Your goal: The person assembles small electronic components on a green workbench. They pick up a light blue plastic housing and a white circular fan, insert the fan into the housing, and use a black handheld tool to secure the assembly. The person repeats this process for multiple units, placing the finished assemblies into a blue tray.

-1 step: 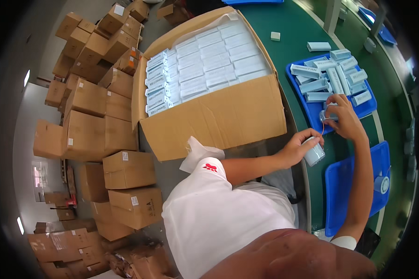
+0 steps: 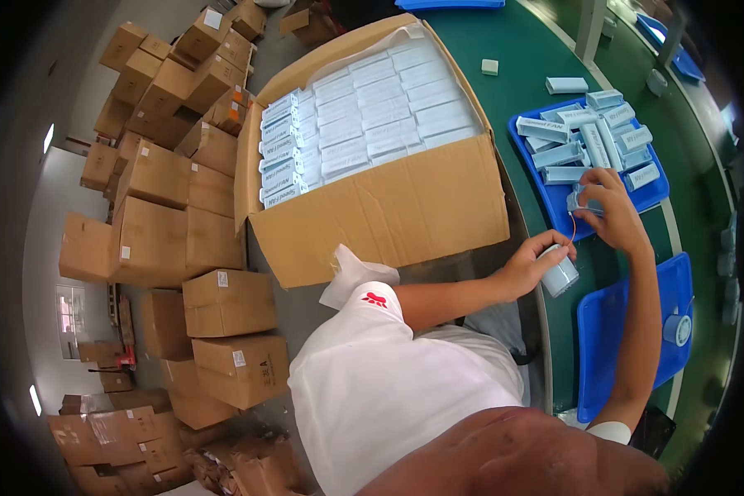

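My left hand is closed round a white, rounded casing above the green table. A thin orange wire runs up from beside this casing to my right hand. My right thumb and fingers are curled together on a pale blue part at the near end of a blue tray. Its shape is mostly hidden by the fingers. Several pale blue, printed casings lie piled in that tray, just beyond my right hand.
A large open carton packed with rows of pale blue casings stands to the left. A second blue tray carries a round white part. One casing and a small white block lie on the green table. Stacked cartons fill the far left.
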Demonstrator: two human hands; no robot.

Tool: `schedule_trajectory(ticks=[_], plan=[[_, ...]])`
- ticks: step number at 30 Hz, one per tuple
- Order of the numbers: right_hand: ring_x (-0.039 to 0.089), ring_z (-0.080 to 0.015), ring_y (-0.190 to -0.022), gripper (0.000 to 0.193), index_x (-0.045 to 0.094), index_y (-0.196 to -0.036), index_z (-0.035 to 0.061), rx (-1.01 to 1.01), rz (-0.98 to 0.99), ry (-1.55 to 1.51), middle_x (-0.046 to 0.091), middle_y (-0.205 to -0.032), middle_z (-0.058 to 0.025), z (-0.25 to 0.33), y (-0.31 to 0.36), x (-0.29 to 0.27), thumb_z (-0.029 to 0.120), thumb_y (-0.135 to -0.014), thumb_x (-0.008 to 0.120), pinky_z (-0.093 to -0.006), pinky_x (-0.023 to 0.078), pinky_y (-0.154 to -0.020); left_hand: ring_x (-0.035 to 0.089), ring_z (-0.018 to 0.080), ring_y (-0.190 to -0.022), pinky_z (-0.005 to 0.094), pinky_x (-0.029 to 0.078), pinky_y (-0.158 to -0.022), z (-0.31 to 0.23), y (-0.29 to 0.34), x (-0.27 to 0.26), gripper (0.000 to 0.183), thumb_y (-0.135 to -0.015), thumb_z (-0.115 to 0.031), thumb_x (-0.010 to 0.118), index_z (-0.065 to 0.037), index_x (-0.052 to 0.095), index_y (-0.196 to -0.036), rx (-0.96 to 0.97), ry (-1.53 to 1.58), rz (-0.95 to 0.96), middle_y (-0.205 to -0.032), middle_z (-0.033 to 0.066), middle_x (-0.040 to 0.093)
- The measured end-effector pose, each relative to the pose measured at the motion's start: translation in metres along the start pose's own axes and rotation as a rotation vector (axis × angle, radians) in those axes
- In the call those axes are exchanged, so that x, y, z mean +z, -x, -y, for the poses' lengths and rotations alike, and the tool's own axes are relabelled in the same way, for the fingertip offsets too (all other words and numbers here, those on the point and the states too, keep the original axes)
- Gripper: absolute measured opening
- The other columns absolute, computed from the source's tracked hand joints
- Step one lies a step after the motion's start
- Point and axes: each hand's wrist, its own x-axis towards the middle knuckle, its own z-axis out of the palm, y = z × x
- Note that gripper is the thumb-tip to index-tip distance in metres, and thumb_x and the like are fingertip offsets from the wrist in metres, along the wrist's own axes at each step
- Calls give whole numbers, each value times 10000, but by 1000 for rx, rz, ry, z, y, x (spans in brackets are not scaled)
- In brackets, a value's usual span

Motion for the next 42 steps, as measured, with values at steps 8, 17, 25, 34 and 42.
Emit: schedule_trajectory(ticks=[8, 17, 25, 34, 42], plan=[[680, -228, -1094, 234, 490, -1084, 31, 236, -619, -718, 658, -1131, -125, 1, 70, -19, -4, -953, 681, -354, 512, -964, 582, 135, -1080, 314, 482, -963, -5, -8, 22, 325, -942, -82, 675, -76, 536, -1236, 15, -217, 206, -1134, 46, 603], [689, -274, -1114, 660, 448, -1443, 21, 645, -1198, -257, 684, -1203, -193, 118, 287, -22, -79, -865, 750, -387, 553, -971, 621, 149, -985, 300, 498, -872, 34, -36, 86, 41, -973, -20, 620, -21, 651, -1002, 142, -337, 480, -1061, 84, 662], [701, -247, -1078, 560, 475, -1401, 29, 1037, -1612, -192, 703, -1170, -195, 150, 373, 69, -47, -904, 723, -367, 579, -935, 635, 168, -981, 313, 502, -866, 57, -28, 137, 44, -985, -53, 644, -16, 668, -984, 50, -371, 664, -1065, 95, 677], [543, -174, -795, 466, 458, -1442, 50, -38, -1792, -1205, 606, -1034, -125, 145, 341, -6, 229, -1018, 527, -373, 485, -798, 633, 158, -937, 304, 495, -826, 39, -14, 184, 55, -956, -47, 679, -1, 696, -980, -168, -466, 1220, -1021, 83, 692], [539, -233, -766, 617, 459, -1450, 48, 197, -1685, -1531, 585, -940, -135, 154, 288, -30, 520, -1063, 363, -425, 456, -765, 639, 162, -914, 308, 497, -811, 33, -13, 182, 83, -963, -88, 690, -6, 703, -963, -160, -521, 1166, -1008, 83, 692]])
